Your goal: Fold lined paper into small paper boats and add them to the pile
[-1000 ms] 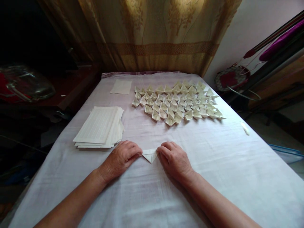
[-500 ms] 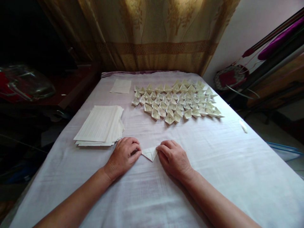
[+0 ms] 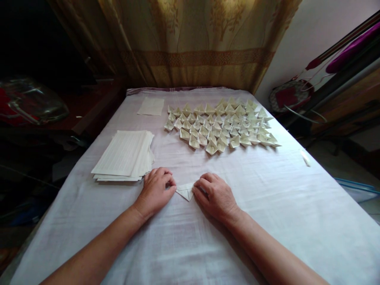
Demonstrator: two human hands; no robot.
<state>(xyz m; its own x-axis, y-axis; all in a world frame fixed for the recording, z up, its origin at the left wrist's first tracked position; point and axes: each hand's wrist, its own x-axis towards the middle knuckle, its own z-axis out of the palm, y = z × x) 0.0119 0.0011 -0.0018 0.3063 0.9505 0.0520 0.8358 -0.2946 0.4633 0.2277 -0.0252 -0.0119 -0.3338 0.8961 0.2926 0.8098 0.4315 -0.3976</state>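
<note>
Soft daylight glows through the curtain (image 3: 190, 43) at twelve o'clock, leaving the white cloth (image 3: 267, 206) evenly lit with faint shadows under my forearms. The nine o'clock side sinks into near-black. Straight lines bow toward the edges, and the corners smear slightly.

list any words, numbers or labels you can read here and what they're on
None can be read.
The stack of sheets shows only faint ruled lines, no writing.
The single sheet farther back looks blank at this size.
The folded paper triangle between the left hand and right hand, and the folded paper boats, carry no visible marks.
</note>
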